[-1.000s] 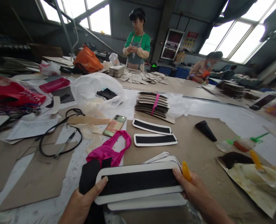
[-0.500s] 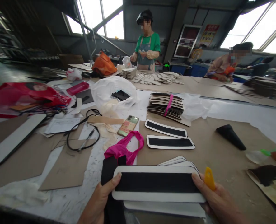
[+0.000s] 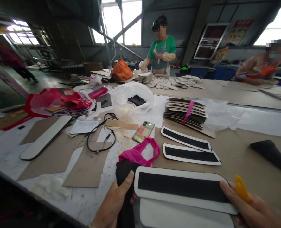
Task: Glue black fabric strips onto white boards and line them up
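Both my hands hold a long white-edged panel with a black centre (image 3: 183, 187) low in the middle of the view. My left hand (image 3: 114, 202) grips its left end, thumb up beside a black cloth piece (image 3: 123, 171). My right hand (image 3: 252, 207) grips the right end, with a small yellow tool (image 3: 241, 188) sticking up from it. A white panel (image 3: 178, 215) lies under the held one. Two more black-and-white strips (image 3: 190, 148) lie on the brown table board (image 3: 237, 158) just beyond.
A bound stack of panels (image 3: 186, 112), a phone (image 3: 143, 131), a pink strap (image 3: 140, 153), a black cable loop (image 3: 99, 136), a white plastic bag (image 3: 133, 95), red bags (image 3: 57, 99) and a black cone (image 3: 271, 155) lie about. Two people work at the far side.
The view has swung left, showing more of the table's left side and floor. My hands keep the same hold on the panel, which sits lower right in view.
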`<state>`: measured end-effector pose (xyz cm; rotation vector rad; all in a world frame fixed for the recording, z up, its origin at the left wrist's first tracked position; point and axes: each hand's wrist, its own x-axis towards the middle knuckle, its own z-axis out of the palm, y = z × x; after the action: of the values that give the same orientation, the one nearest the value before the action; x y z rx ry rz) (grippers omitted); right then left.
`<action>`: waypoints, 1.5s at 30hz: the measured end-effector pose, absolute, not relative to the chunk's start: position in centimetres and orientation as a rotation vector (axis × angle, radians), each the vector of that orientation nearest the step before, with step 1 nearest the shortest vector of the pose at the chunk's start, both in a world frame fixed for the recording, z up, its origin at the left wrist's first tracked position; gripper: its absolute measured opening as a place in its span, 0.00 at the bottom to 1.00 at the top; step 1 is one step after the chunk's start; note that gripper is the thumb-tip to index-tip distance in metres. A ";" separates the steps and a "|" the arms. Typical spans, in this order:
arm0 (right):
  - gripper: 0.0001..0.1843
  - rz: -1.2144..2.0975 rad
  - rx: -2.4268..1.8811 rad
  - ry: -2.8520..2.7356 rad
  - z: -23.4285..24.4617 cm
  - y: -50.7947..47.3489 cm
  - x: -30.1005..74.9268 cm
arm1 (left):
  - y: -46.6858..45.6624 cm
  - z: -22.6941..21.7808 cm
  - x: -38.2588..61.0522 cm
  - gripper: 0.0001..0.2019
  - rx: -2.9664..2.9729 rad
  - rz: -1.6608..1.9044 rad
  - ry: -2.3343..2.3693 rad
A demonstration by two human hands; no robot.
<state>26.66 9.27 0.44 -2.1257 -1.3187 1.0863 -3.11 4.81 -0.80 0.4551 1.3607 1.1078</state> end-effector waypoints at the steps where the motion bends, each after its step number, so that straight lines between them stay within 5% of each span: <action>1: 0.26 1.069 -2.111 -1.336 1.0 9.7 26.6 | 4.9 -1.2 -3.2 0.22 0.458 1.104 1.403; 7: 0.21 0.734 -2.202 -1.673 0.8 12.4 28.1 | 4.5 -4.1 -3.4 0.22 0.602 0.940 1.604; 12: 0.13 0.322 -2.262 -1.912 0.4 11.7 29.7 | 3.9 -3.6 -2.7 0.13 0.717 0.879 1.571; 23: 0.28 0.756 -1.632 -1.623 5.2 5.1 23.4 | 3.8 -3.4 -1.2 0.16 0.814 0.717 1.560; 30: 0.19 1.406 -1.461 -1.132 1.3 4.2 17.3 | 3.2 -2.3 -0.9 0.16 0.856 0.715 1.501; 45: 0.17 1.138 -1.671 -1.356 0.3 2.5 18.6 | 3.1 -3.8 -1.0 0.15 0.869 0.712 1.568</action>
<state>18.57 2.52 0.29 -1.6714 -1.3562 1.1382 -0.97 3.08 -3.82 0.8686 1.5676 0.7119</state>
